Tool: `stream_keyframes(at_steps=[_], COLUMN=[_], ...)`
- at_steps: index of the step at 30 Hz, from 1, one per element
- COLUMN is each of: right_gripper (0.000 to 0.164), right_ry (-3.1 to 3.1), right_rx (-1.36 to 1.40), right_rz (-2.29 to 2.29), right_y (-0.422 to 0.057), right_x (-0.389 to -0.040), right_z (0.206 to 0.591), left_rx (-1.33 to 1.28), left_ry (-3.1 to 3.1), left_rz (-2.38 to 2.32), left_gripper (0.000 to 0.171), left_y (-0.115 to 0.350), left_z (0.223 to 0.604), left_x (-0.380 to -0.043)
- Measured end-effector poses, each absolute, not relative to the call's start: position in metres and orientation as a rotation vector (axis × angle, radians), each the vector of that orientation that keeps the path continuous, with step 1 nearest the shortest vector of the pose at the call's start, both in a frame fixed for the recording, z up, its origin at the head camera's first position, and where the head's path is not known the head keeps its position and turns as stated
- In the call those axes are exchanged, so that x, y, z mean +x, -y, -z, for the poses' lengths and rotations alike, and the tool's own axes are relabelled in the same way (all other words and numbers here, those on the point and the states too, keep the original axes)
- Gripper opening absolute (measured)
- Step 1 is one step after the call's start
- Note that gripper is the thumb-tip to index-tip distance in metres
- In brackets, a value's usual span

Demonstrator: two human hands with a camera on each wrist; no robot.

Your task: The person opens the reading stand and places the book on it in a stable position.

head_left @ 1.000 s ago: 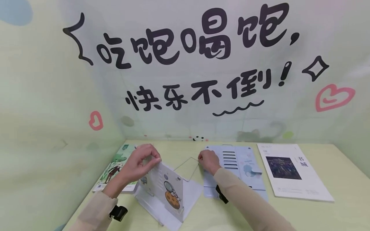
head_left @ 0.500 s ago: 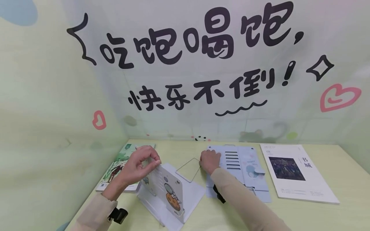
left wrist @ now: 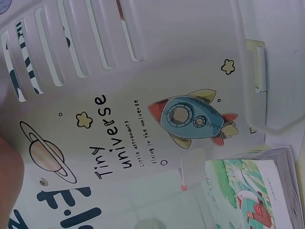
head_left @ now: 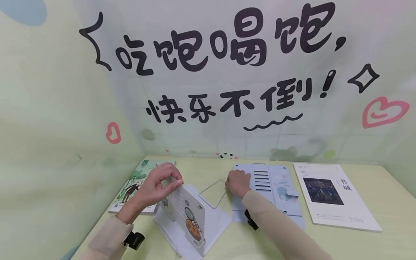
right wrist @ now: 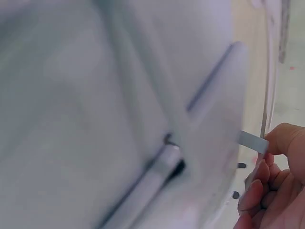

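In the head view, my left hand [head_left: 159, 186] pinches the top edge of a white book stand's [head_left: 182, 202] slotted, upright panel, printed with an astronaut. The stand's flat base [head_left: 214, 225] lies on the table. My right hand [head_left: 238, 183] pinches the outer corner of the bent wire frame [head_left: 210, 186] behind the panel, close over a light blue stand. From the left wrist, the panel [left wrist: 171, 81] shows a rocket and "Tiny universe" lettering. The right wrist view has thumb and fingers of the right hand [right wrist: 276, 186] together around a thin rod [right wrist: 266, 100], beside a grey tab [right wrist: 252, 141].
A light blue slotted stand [head_left: 276, 173] lies flat under and beside the right hand. Farther right lies a white magazine [head_left: 351, 216] with a dark picture. A green illustrated book [head_left: 133, 184] lies behind the left arm. A printed cloth backdrop [head_left: 201, 83] rises behind the table.
The head view has shifted slightly, so the scene sits a little farther right. The right hand's fingers have shifted a little at the wire; the left hand keeps its pinch on the panel.
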State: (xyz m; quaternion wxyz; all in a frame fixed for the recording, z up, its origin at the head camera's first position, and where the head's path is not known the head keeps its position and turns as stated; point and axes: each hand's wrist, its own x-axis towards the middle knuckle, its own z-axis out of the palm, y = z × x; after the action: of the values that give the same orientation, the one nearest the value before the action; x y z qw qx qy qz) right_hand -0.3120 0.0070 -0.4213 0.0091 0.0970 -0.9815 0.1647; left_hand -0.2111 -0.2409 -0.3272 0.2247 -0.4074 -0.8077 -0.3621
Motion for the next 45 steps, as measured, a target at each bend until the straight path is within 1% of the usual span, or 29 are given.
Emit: stream_keyframes(at_steps=[4, 10, 15, 17, 20, 24, 28, 31, 35, 38, 41, 45], right_gripper=[0.010, 0.012, 0.011, 0.014, 0.021, 0.026, 0.027, 0.025, 0.025, 0.026, 0.026, 0.021], right_ry=[3.047, 2.954, 2.795, 2.707, 2.607, 2.560, 2.501, 2.415, 2.329, 2.297, 2.269, 2.272], right_rx=[0.311, 0.307, 0.144, 0.063, -0.011, -0.055, -0.113, -0.151, -0.148, -0.115, -0.038, 0.221], right_rz=[-0.754, -1.244, -1.810, -2.024, -2.206, -2.296, -2.405, -2.484, -2.529, -2.543, -2.541, -2.469], right_y=[-0.013, -0.021, -0.027, -0.029, -0.033, -0.038, -0.042, -0.042, -0.042, -0.042, -0.039, -0.031], right_x=[-0.307, -0.294, -0.286, -0.282, -0.276, -0.267, -0.254, -0.243, -0.227, -0.212, -0.200, -0.193], right_z=[0.414, 0.408, 0.412, 0.412, 0.412, 0.410, 0.408, 0.409, 0.410, 0.411, 0.412, 0.418], left_rx=[-1.132, -1.153, -1.172, -1.166, -1.149, -1.092, -0.967, -0.886, -0.902, -0.934, -0.920, -0.913], left_ry=[2.216, 2.188, 2.187, 2.187, 2.185, 2.216, 2.329, 2.383, 2.332, 2.298, 2.324, 2.354], left_rz=[0.970, 0.946, 0.974, 0.984, 0.993, 1.035, 1.146, 1.205, 1.207, 1.212, 1.260, 1.303], left_gripper=[0.026, 0.024, 0.023, 0.023, 0.023, 0.016, 0.012, 0.013, 0.015, 0.015, 0.010, 0.007], left_y=[0.240, 0.236, 0.235, 0.236, 0.237, 0.240, 0.244, 0.246, 0.248, 0.248, 0.248, 0.246], left_z=[0.327, 0.325, 0.325, 0.325, 0.324, 0.324, 0.323, 0.324, 0.326, 0.326, 0.326, 0.326], left_x=[-0.213, -0.217, -0.223, -0.226, -0.229, -0.235, -0.237, -0.239, -0.243, -0.244, -0.242, -0.240])
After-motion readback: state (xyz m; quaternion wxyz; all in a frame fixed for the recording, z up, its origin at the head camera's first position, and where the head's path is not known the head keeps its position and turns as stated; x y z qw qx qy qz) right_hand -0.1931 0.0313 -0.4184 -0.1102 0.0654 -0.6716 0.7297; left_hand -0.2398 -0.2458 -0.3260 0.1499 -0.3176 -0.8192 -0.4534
